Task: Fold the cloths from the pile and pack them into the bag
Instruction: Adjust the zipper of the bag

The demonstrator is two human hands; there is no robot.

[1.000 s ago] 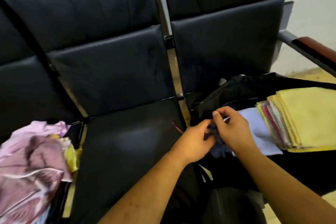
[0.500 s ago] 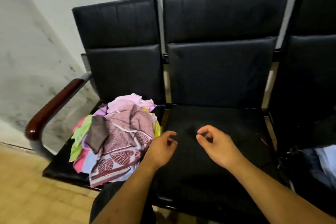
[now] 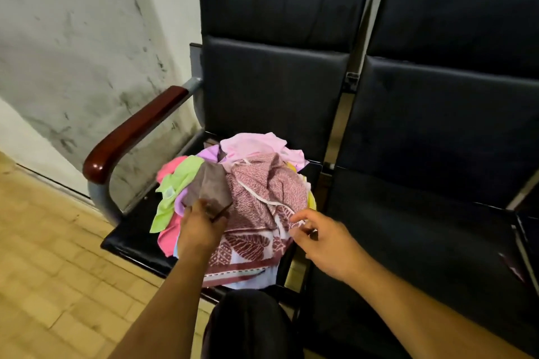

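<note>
Head view, looking down on a row of black seats against a stained wall (image 3: 73,38). Pile (image 3: 253,172) of loose cloths sits on the end seat (image 3: 131,232), heaped toward the front edge, beside a dark red armrest (image 3: 131,131). Top of heap: pale pink cloth (image 3: 250,144) at the back, a large maroon leaf-print cloth (image 3: 262,201) with white trim spread over the middle and hanging toward the front, a green cloth (image 3: 175,183) and a bright pink one on the armrest side, a bit of yellow showing at the far side. Brown cloth (image 3: 210,186) lies on top between the green and the leaf-print. Left hand (image 3: 201,227) is at the near end of the brown cloth, fingers and thumb closed round its lower edge; the cloth rises from the grip, its far end resting on the heap. Right hand (image 3: 323,245) is just over the leaf-print cloth's right edge, fingers loosely curled and apart, nothing held; cannot tell whether a fingertip touches the white trim. Middle seat (image 3: 408,227) next to the pile is bare black padding. Tan tiled floor (image 3: 43,271) to the left. A knee (image 3: 248,326) in dark fabric shows at bottom centre, in front of the end seat.
</note>
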